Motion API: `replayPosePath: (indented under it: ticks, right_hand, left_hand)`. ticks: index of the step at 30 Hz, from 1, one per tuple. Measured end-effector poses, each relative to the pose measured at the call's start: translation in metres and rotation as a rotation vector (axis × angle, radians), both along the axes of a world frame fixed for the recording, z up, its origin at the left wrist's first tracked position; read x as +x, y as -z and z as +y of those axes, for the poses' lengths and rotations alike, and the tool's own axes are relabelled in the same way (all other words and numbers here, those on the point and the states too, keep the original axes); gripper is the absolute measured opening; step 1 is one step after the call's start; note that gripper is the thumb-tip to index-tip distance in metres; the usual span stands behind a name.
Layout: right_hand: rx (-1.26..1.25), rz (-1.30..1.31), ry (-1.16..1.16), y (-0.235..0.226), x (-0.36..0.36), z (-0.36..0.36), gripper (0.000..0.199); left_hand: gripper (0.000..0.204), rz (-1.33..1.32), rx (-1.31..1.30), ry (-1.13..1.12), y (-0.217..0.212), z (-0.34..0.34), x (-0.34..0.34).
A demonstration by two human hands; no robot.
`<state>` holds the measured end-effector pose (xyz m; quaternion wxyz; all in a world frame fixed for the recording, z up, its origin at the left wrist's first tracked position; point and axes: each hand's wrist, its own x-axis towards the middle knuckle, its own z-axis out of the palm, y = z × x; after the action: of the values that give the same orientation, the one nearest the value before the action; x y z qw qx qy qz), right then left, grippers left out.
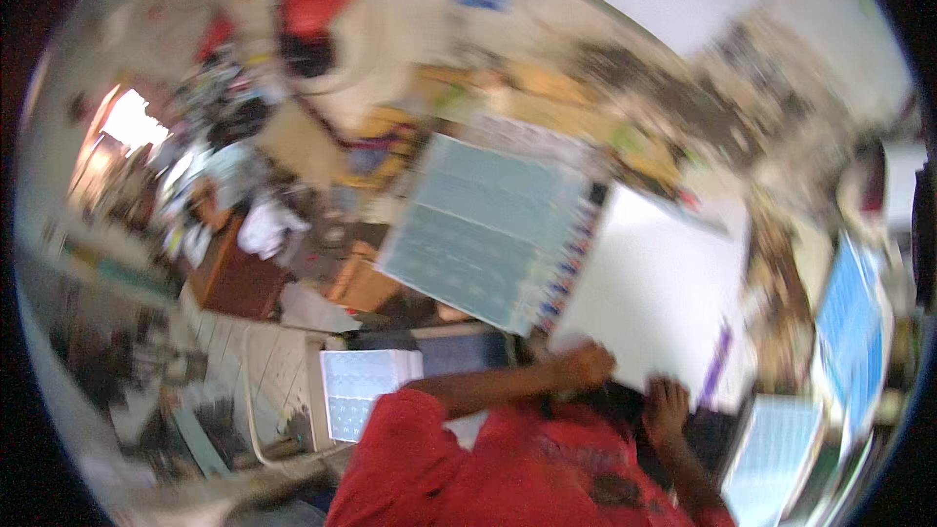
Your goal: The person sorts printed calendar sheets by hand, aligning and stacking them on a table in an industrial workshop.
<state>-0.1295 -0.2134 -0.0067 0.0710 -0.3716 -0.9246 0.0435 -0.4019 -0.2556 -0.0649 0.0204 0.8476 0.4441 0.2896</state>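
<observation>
The whole picture is smeared by motion. A large white sheet (649, 283) lies on the work table in front of me. My left hand (584, 367) is closed at its near left edge; what the fingers hold, if anything, is hidden. At the near edge of the same sheet is my right hand (667, 408), its bent fingers too blurred to tell whether they grip the paper. To the left of the white sheet spreads a light blue printed sheet (468, 224), with a row of coloured marks (571, 263) along its right side. A purple strip (717, 366) crosses the white sheet's near right part.
A stack of light blue printed sheets (361, 390) sits low on my left. More blue sheets (771, 454) lie at the right, with a brighter blue stack (851, 317) beyond. A brown box (234, 273) and a cluttered heap (229, 98) fill the far left.
</observation>
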Motion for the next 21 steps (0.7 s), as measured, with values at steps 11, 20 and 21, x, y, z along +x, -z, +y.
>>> replayPosePath:
  ticks: [11, 20, 21]
  right_hand:
    - [0.118, 0.272, -0.058, -0.038, -0.048, 0.145, 0.021]
    - [-0.053, 0.117, 0.007, -0.073, -0.090, 0.238, 0.043]
    - [-0.036, 0.129, -0.002, -0.054, -0.090, 0.247, 0.048]
  left_hand:
    - [0.036, -0.118, -0.072, -0.255, -0.108, 0.098, -0.061]
    - [0.047, 0.049, -0.341, -0.361, -0.106, 0.202, -0.063]
    - [0.049, 0.057, -0.320, -0.369, -0.085, 0.207, -0.063]
